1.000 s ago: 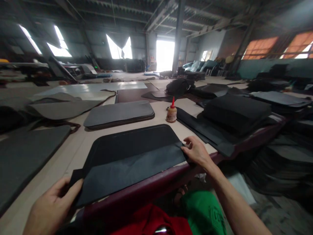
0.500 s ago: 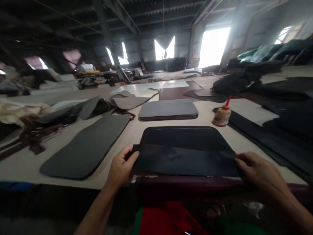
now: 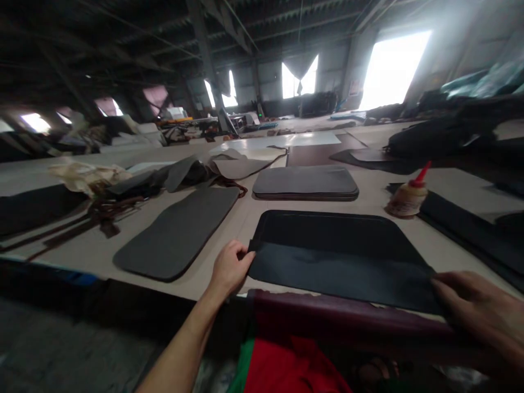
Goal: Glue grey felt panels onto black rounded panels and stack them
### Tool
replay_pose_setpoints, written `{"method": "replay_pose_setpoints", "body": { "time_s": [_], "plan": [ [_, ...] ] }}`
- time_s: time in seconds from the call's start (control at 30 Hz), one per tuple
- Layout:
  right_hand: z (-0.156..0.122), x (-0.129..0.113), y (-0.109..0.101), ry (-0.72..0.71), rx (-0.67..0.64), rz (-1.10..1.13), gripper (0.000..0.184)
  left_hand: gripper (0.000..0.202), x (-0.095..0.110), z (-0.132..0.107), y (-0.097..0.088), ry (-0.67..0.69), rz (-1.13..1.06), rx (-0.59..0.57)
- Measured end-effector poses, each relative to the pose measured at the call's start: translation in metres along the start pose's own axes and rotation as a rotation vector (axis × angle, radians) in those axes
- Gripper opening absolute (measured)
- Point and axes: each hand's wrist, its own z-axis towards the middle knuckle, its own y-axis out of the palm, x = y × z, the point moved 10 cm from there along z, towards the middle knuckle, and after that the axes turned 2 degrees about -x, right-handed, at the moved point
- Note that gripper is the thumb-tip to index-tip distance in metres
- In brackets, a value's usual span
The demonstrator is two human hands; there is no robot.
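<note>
Left hand (image 3: 229,267) and right hand (image 3: 478,297) pinch opposite ends of the black sheet (image 3: 335,270), probably light, floppy and best held there.

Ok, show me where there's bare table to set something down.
Bare table shows between the grey mat and black panel, though the left hand takes its near end. Another patch lies between the panel's right edge and the dark strips. It's crowded far left, with cream cloth and brown straps, and tight between panel and grey stack.
</note>
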Motion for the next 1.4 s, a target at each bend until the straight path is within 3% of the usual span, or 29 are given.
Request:
{"method": "replay_pose_setpoints", "body": {
  "time_s": [0.13, 0.47, 0.63, 0.77, 0.93, 1.1, 1.17, 1.23, 1.3, 1.33, 1.4],
  "plan": [
    [-0.001, 0.019, 0.012, 0.140, -0.099, 0.046, 0.043, 0.020, 0.000, -0.003, 0.003, 0.002, 0.076, -0.021],
    [0.004, 0.020, 0.012, 0.129, -0.087, 0.086, 0.042, 0.019, -0.001, -0.004, 0.006, -0.022, 0.184, -0.036],
    [0.004, 0.019, 0.007, 0.084, -0.014, 0.106, 0.036, 0.021, 0.000, -0.004, 0.006, -0.031, 0.226, -0.037],
    [0.003, 0.015, 0.006, 0.102, -0.046, 0.105, 0.039, 0.022, 0.000, -0.004, 0.007, -0.020, 0.251, -0.039],
    [0.002, 0.007, 0.008, 0.111, -0.104, 0.122, 0.045, 0.010, -0.009, -0.005, 0.005, -0.048, 0.239, 0.036],
    [0.001, 0.009, -0.002, 0.038, -0.009, 0.248, 0.047, 0.021, -0.006, -0.006, -0.008, 0.006, 0.179, 0.105],
    [-0.008, -0.004, -0.019, -0.029, 0.098, 0.284, 0.044, 0.023, 0.015, -0.009, -0.014, 0.106, 0.156, 0.155],
    [-0.020, -0.036, -0.031, -0.169, 0.173, 0.290, 0.039, 0.024, 0.053, -0.018, -0.009, 0.287, 0.102, 0.144],
    [-0.034, -0.077, -0.027, -0.355, 0.171, 0.267, 0.037, 0.022, 0.102, -0.035, 0.014, 0.478, 0.034, 0.003],
    [-0.040, -0.097, -0.018, -0.455, 0.145, 0.233, 0.038, 0.024, 0.126, -0.046, 0.033, 0.559, 0.011, -0.120],
    [-0.055, -0.129, 0.005, -0.664, 0.100, 0.138, 0.041, 0.044, 0.168, -0.067, 0.073, 0.699, 0.032, -0.325]
  ]
}}
